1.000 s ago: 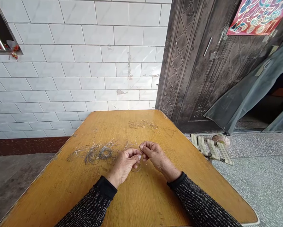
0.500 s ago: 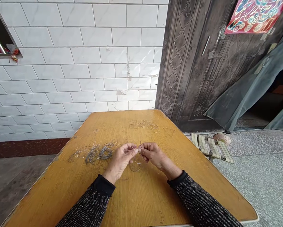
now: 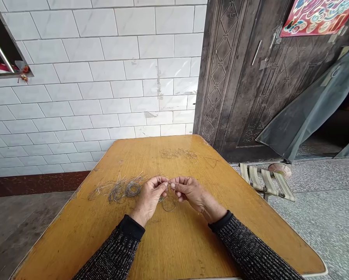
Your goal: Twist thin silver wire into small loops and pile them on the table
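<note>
Fingertip to fingertip over the middle of the table, both hands pinch a thin wire (image 3: 169, 205) bent into loops. My left hand (image 3: 151, 194) grips it between thumb and forefinger from the left. From the right, my right hand (image 3: 188, 191) does the same, its other fingers curled in. A round loop hangs below the hands; the exact meeting point of the wire is too fine to make out. Left of my left hand lie a coiled bundle of grey wire (image 3: 132, 189) and looser tangled wires (image 3: 116, 190).
The yellow wooden table (image 3: 162, 249) runs up to a white tiled wall (image 3: 104, 89). Several thin wire rings (image 3: 178, 153) lie toward its far end, with a bent wire (image 3: 212, 161) to their right. A strapped folding stool (image 3: 267, 181) stands on the floor at right.
My hands stay together, with the fingers shifting slightly on the wire. The view has turned a little, so the table and its wires appear slightly further right.
</note>
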Available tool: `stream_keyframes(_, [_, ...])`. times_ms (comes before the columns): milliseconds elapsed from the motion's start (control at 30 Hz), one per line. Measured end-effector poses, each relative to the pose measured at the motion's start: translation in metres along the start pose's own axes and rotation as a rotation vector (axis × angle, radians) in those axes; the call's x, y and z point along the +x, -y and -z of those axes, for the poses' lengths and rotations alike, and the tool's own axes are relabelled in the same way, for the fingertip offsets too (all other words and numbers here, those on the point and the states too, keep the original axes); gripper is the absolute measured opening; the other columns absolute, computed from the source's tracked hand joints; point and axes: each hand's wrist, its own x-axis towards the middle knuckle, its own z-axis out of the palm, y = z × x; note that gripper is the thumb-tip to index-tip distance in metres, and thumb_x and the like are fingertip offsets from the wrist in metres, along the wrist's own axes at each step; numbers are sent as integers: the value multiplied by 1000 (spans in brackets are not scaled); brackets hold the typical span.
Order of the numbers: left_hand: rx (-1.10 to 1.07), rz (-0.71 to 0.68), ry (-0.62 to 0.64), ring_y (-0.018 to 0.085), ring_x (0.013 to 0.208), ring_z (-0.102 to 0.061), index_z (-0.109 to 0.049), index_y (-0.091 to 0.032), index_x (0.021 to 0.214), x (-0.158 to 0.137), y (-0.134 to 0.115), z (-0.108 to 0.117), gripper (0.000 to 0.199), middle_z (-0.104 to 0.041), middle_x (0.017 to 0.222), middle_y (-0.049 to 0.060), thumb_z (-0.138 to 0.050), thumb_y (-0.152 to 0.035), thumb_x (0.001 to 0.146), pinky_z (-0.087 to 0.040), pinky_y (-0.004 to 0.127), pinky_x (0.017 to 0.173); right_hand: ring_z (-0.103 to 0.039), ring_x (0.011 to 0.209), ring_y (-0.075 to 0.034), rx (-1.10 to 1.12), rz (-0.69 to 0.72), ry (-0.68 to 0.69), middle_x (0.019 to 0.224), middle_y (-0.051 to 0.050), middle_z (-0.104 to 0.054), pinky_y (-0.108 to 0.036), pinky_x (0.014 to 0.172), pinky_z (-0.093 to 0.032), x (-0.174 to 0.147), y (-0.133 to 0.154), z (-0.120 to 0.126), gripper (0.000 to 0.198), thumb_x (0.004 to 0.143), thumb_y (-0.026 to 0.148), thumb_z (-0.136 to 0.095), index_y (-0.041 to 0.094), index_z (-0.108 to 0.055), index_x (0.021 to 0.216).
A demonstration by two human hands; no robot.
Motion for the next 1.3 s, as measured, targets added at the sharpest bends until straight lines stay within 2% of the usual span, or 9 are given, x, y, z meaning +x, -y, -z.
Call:
stream_keyframes(200, [8,38,62,10,67,-51,-57,-14,74,-3,-1,0,19,-57,74,1,-66,-29,66,-39,22,63,-43,38,-1,18,41,-3,51,5,-55,-12,35,-36,2,-3,1,29,53,34,-75,12,-60,64])
stream_keyframes(333, [100,-33,44,9,63,-48,-56,-14,69,-4,-5,-1,17,-55,67,-1,-65,-28,66,-36,21,61,-42,34,-2,-17,25,29,43,6,-51,-14,34,-36,3,-6,1,31,56,39,-72,13,-55,59])
stream_keyframes(433, [100,-17,62,9,62,-48,-55,-14,70,-4,-5,-1,19,-54,64,-2,-64,-30,66,-35,21,59,-41,33,-3,-77,24,0,41,7,-49,-14,33,-36,2,-5,1,31,57,41,-70,14,-54,60])
stream_keyframes(667, [-105,98,125,9,67,-50,-61,-13,76,-3,2,0,23,-58,76,2,-69,-30,63,-39,24,68,-42,35,-4,-153,103,-54,41,7,-50,-15,34,-35,1,-1,1,29,57,37,-70,14,-54,64])
stream_keyframes(767, [-156,141,156,7,64,-49,-61,-13,76,-2,4,1,24,-56,74,1,-72,-29,61,-38,22,65,-42,35,-4,-159,104,-54,42,7,-50,-15,34,-35,1,0,1,28,57,37,-69,14,-54,65])
stream_keyframes(1000, [-244,196,154,6,58,-47,-59,-12,77,-3,4,2,28,-53,68,-1,-73,-29,59,-38,22,60,-46,37,-4,-125,91,63,46,5,-53,-16,39,-38,-3,3,7,27,65,39,-66,14,-55,69])
stream_keyframes(1167, [-154,188,163,7,58,-47,-59,-13,78,-3,4,2,28,-52,66,-1,-71,-31,61,-37,23,58,-45,38,-4,-139,153,55,53,6,-53,-16,39,-37,-3,7,9,26,65,39,-66,16,-56,73])
stream_keyframes(1300, [-58,153,189,8,57,-45,-58,-14,76,-5,2,2,25,-51,65,-1,-68,-33,64,-36,23,58,-44,37,-4,-185,185,53,47,6,-50,-16,38,-35,-2,6,8,27,69,41,-62,15,-54,64])
